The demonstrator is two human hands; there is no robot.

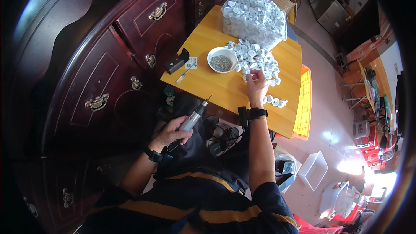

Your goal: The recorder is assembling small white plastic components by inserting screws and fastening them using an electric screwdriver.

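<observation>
My left hand [174,133] is wrapped round an electric screwdriver [193,118] with a silver body and black nose, its thin bit tilted up toward the table's near edge. On the table, my right hand [257,87] has its fingers curled together at the near side of a heap of small white plastic parts [255,59]. Whatever is between those fingertips is too small to make out. Left of the heap stands a white bowl [211,55] of tiny metal pieces [221,63]. Several white parts [275,102] lie in a row beside my right wrist.
A clear bin [277,39] full of white parts stands at the table's far end, before a cardboard box [277,3]. A black case [177,62] and a small pen-like tool [182,76] lie left. Dark drawers [149,13] flank the table; a yellow crate [305,99] stands right.
</observation>
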